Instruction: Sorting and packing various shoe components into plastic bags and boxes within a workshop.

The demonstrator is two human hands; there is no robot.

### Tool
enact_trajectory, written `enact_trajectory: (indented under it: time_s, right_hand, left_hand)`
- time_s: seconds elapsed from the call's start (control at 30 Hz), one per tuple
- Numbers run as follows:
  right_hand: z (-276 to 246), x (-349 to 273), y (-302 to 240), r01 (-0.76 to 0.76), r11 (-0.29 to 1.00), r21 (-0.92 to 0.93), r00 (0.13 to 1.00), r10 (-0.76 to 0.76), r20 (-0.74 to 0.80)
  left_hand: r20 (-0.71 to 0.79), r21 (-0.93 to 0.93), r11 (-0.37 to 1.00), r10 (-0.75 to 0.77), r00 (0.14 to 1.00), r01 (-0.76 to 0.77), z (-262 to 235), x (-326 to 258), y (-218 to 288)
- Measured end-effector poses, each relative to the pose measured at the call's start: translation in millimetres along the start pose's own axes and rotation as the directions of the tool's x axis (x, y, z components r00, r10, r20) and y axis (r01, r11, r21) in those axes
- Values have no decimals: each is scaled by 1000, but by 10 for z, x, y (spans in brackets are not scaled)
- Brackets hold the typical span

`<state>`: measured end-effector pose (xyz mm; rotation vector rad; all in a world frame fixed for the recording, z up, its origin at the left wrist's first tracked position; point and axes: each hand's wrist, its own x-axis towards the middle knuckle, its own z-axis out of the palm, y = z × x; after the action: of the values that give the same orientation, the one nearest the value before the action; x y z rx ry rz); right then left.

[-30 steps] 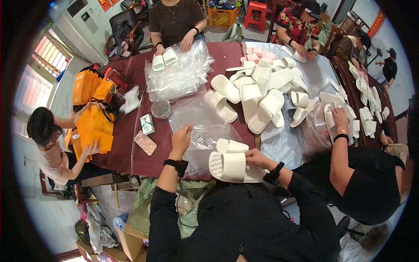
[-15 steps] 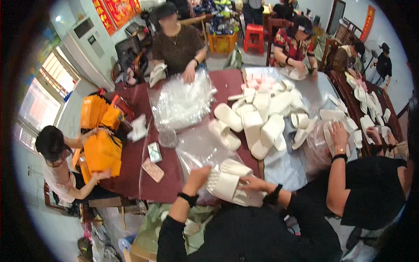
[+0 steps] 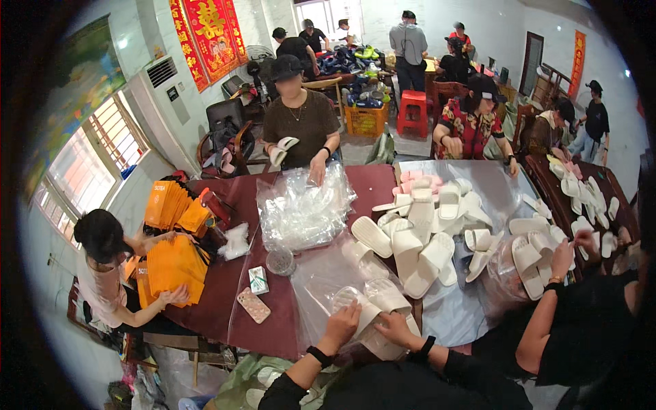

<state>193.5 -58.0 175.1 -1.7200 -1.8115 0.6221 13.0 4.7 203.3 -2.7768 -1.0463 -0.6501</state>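
Observation:
Close to the near table edge, a pair of white slippers lies with straps facing up and toes pointing away. My left hand (image 3: 344,324) grips the side of the left slipper (image 3: 355,301) by its strap. My right hand (image 3: 396,331) has its fingers closed on the sole of the right slipper (image 3: 387,295), behind the strap. A clear plastic bag (image 3: 316,280) lies flat just beyond and left of the pair. Past them spreads a heap of white slippers (image 3: 437,254), with some pink ones (image 3: 418,183) at its far side.
Left of my hands are a patterned phone (image 3: 253,305), a small box (image 3: 258,280) and a round clear container (image 3: 280,262). Clear bags (image 3: 301,212) are piled before a co-worker. Another co-worker at left handles orange bags (image 3: 178,270). At right, a co-worker's hand (image 3: 562,260) is near bagged slippers (image 3: 527,266).
The slippers have turned from sideways to toes pointing away. My left hand has come onto the left slipper. The view has tilted up, showing more of the room.

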Motion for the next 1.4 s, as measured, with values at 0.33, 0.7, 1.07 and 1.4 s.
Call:
enact_trajectory:
  time_s: [0.33, 0.7, 1.07, 1.4]
  right_hand:
    - [110, -26, 275, -124, 988, 94, 987, 132, -86]
    - [202, 20, 92, 129, 985, -116, 986, -139, -88]
    - [401, 110, 209, 400, 901, -166, 891, -425, -157]
    - [442, 283, 279, 273, 962, -19, 945, -272, -180]
  left_hand:
    - [63, -40, 999, -18, 998, 21, 11, -41, 19]
    - [-126, -189, 978, 68, 990, -91, -83, 186, 201]
    - [-116, -331, 891, 290, 950, -312, -64, 59, 317]
    - [-206, -541, 765, 283, 937, -350, 146, -194, 373]
